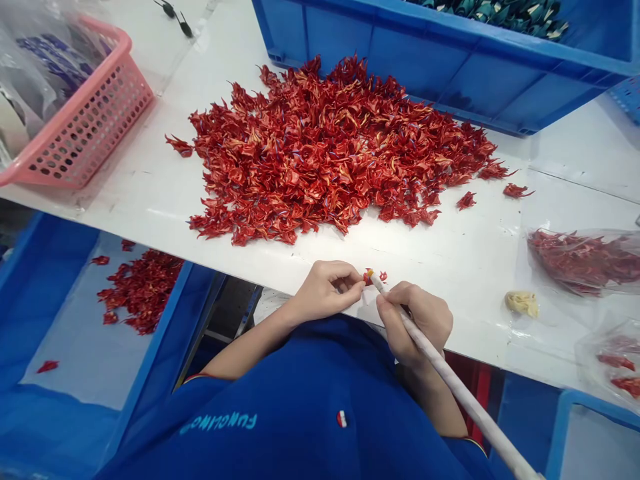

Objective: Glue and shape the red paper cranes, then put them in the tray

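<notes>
Just at the tip of a long white rod sits a small red folded piece, crimped and glossy, held over the white tabletop close to the table's edge. The person's left hand is curled beside it, its fingertips touching or nearly touching the piece; whether they actually pinch it, I cannot tell. The right hand is closed firmly around the rod, gripping it near the tip, and the rod runs back past the forearm and out of view at the lower edge. Just ahead of the grip lies a tiny red scrap on the tabletop.

Further ahead of the hands spreads a large heap of red folded pieces streaked with orange and blue. Beyond that heap stands a blue plastic crate holding dark green folded pieces. Ahead and to the left of the grip, a pink perforated plastic basket holds clear bagged goods. To the right of the hands lie a clear plastic bag of dark red pieces, a crumpled cream lump and a second clear bag with red pieces inside. Below the table on the left, a blue bin holds more red pieces.
</notes>
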Tool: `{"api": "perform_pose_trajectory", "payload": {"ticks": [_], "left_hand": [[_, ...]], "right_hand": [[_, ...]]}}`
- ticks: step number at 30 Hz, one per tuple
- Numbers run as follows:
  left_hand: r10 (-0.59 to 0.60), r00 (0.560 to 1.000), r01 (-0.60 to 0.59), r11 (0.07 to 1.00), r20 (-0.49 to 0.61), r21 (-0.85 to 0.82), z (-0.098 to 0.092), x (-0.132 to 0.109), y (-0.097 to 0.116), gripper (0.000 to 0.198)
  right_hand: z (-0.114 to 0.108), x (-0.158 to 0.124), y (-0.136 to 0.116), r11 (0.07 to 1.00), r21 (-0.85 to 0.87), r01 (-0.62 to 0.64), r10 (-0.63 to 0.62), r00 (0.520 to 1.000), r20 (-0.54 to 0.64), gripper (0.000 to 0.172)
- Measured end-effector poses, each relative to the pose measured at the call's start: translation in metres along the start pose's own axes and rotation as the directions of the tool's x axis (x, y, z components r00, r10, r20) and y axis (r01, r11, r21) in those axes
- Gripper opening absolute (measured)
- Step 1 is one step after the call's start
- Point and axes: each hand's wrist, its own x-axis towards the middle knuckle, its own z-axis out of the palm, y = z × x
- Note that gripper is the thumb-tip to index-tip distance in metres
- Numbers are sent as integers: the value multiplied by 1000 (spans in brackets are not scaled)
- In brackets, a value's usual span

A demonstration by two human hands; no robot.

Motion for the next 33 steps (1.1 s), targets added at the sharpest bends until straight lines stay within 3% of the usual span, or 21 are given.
{"api": "perform_pose_trajectory", "payload": {"ticks": [9, 15, 29, 33], "left_hand": [[220, 975, -217, 958, 4, 185, 5, -4, -6, 17], [294, 956, -289, 920, 20, 263, 6, -5, -10, 22], [274, 962, -265, 915, 13, 303, 6, -6, -9, 25], [192, 981, -183, 960, -23, 212, 4, -6, -6, 21]], "right_hand": [[-5, 0, -7, 986, 11, -166, 166, 986, 21, 22], [-6, 0, -8, 970, 14, -241, 241, 971, 2, 20], [-4, -4, -7, 958, 69, -280, 280, 960, 9, 20], [-6, -9, -9, 947, 102, -305, 306, 952, 3, 19]]}}
